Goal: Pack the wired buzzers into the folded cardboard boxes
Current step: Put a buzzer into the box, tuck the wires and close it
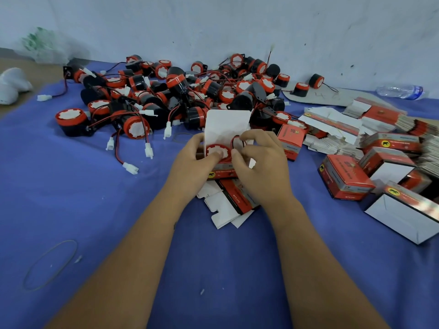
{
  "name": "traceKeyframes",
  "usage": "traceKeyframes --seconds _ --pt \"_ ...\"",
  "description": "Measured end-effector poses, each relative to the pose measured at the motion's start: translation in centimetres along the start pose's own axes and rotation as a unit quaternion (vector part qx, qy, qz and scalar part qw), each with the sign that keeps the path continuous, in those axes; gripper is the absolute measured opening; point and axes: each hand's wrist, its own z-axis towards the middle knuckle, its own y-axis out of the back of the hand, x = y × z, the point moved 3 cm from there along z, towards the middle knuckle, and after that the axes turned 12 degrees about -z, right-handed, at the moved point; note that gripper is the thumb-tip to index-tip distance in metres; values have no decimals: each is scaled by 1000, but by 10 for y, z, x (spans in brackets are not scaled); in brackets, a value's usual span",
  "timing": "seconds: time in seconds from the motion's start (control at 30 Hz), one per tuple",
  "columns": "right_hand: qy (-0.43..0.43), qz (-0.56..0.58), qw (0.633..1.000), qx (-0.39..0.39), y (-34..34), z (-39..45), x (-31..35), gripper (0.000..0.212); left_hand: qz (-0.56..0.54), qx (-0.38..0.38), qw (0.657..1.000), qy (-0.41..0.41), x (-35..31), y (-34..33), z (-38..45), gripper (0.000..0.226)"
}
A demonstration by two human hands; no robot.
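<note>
A: Why is the left hand (pixel 190 162) gripping the box (pixel 221 167) at frame centre?
B: To steady it, thumb on the buzzer (pixel 217 151) inside, while the right hand (pixel 259 162) pinches its red wire (pixel 235 138), probably tucking it in.

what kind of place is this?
Likely an informal hand-packing workspace: a heap of buzzers on a blue cloth, stacks of flat cartons, and both hands filling an open box.

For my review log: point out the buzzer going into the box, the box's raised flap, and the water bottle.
Buzzer (pixel 217 151), head view, on its red-and-white face.
Raised flap (pixel 226 122), head view, white inner side.
Water bottle (pixel 399 91), head view, mid-body.
</note>
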Motion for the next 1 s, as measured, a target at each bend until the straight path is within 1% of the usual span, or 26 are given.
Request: traceKeyframes --seconds 0.07,0.1,0.17,0.23,0.4,0.47,0.57,0.63,0.7,0.77,0.9,1.0 --pt "-14 25 999 -26 -1 0 0 8 2 7 1000 -9 0 -1 -1 33" --pt "-26 40 998 -33 -1 0 1 9 4 11 1000 -13 -1 -1 -1 33" --pt "-57 72 995 -26 -2 2 0 26 10 17 1000 -15 -1 -2 -1 36" --pt "-72 81 994 -8 -3 2 -2 32 20 22 999 -15 -1 -2 -1 37" --pt "-17 57 998 34 -9 2 5 16 38 27 999 -23 -1 -3 -1 35" --pt "-20 63 997 40 -11 4 4 13 41 19 999 -22 0 -3 -1 34" --pt "-47 78 994 60 -11 4 2 11 46 19 999 -18 -1 -3 -1 33" --pt "-41 46 997 52 -8 4 1 8 50 19 998 -13 -1 -2 0 34" --pt "-3 -3 999 46 -6 3 3 13 50 9 999 -7 -1 -1 1 34" --pt "13 -13 999 50 -5 4 3 17 54 0 999 -5 0 -2 1 35" --pt "-44 51 993 93 -10 4 1 8 63 -9 998 -15 1 -4 -1 39" --pt "-79 60 990 104 -12 5 1 14 76 -7 997 -22 3 -4 -2 35"
